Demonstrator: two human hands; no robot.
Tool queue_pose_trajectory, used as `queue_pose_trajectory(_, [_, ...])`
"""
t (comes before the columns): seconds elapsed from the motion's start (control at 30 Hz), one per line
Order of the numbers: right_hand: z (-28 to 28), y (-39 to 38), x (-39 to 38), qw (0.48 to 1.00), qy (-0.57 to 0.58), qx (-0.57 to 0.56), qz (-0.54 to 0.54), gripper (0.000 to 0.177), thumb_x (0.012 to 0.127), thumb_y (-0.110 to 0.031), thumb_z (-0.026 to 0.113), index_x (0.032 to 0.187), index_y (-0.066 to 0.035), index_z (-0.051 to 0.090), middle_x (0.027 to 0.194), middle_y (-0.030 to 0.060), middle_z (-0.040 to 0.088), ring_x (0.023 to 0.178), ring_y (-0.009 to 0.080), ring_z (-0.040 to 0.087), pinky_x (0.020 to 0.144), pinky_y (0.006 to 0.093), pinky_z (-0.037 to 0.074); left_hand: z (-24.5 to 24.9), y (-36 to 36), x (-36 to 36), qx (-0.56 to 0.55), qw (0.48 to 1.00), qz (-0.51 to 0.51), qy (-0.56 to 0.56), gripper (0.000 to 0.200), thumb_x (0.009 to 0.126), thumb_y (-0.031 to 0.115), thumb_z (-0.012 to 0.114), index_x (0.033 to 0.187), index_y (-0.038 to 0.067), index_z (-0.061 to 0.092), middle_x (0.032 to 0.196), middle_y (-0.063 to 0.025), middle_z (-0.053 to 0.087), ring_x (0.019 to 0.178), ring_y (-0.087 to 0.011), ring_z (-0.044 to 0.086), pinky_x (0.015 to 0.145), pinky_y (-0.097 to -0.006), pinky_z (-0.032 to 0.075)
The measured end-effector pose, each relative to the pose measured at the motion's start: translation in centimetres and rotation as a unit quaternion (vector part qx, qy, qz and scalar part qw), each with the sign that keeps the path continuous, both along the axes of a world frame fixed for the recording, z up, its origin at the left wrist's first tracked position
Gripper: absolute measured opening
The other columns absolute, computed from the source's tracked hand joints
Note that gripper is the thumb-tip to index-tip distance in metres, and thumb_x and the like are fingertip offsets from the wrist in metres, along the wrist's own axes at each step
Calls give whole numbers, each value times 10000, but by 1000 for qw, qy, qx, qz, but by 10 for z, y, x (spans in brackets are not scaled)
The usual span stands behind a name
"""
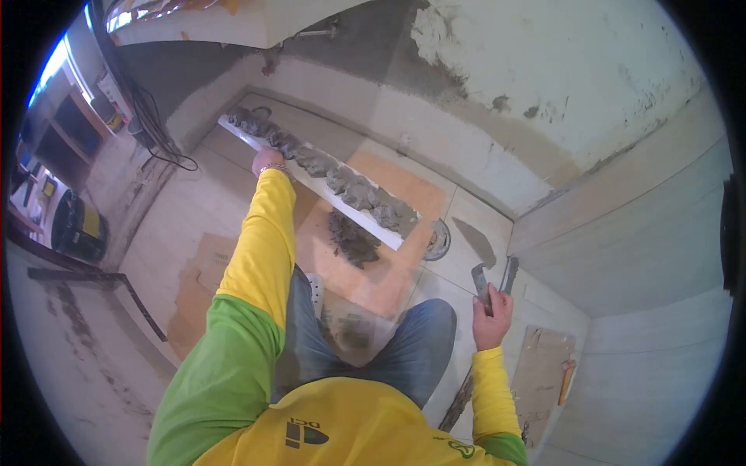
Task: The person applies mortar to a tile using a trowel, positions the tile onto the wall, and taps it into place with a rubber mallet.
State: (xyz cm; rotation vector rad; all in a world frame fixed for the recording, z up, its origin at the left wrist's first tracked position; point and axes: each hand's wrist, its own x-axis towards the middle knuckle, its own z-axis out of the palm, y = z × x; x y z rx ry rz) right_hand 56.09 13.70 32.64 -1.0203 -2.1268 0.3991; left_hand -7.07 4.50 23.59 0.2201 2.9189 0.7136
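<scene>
1. Pale glossy tiles are covering the floor (186, 210) all around the tile strip (365, 218). A rough, patchy plastered wall (559, 70) is rising beyond the strip.
2. The strip is long, narrow and white-edged, and it is running diagonally ahead of the person's knees. Lumpy grey mortar (350, 186) is coating its upper face. A darker mortar heap (353, 241) is sitting on the floor just below the strip. A black bucket (78, 229) is standing well left of it.
3. The left hand (266, 159) is gripping the strip's near edge, fingers closed on it.
4. The right hand (491, 307), well right of the strip, is holding a metal trowel (482, 281), fingers wrapped around it.
</scene>
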Motion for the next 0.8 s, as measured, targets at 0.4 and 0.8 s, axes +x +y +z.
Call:
queue_pose_trajectory(0.4, [93,4,0,955,-147,-148,212,414,689,-66,782,1095,-33,710,885,99,621,755,215,601,693,293,488,96,-4,90,454,869,193,-45,423,966,344,504,1111,-11,685,1061,-196,694,982,-338,651,865,-403,486])
queue_pose_trajectory(0.8, [104,-9,-1,958,-214,-103,163,411,713,-84,775,1118,-75,712,872,89,603,691,214,605,653,308,506,104,5,98,520,832,191,-34,412,972,318,535,1161,-24,665,1082,-197,690,976,-329,649,878,-393,484])
